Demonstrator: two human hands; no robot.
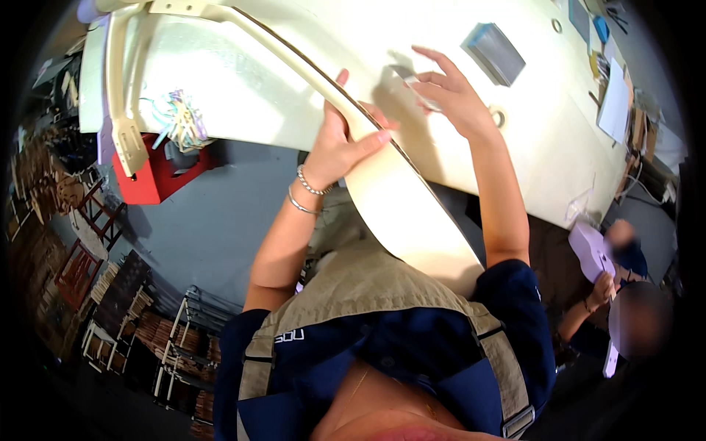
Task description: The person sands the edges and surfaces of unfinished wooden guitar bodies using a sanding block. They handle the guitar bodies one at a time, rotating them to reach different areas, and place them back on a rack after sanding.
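My left hand is closed round the neck of a cream ukulele, close to where the neck meets the body. The ukulele lies slantwise, its body against my apron and its headstock out over the far left of the table. A thin dark edge runs along its upper side. My right hand hovers above the table, right of the neck and apart from it. Its fingers pinch a small whitish piece, too blurred to name.
A grey block-shaped box and a tape roll lie on the white table. Pastel bands, another cream neck and a red box are left. At right, a co-worker holds a lilac ukulele.
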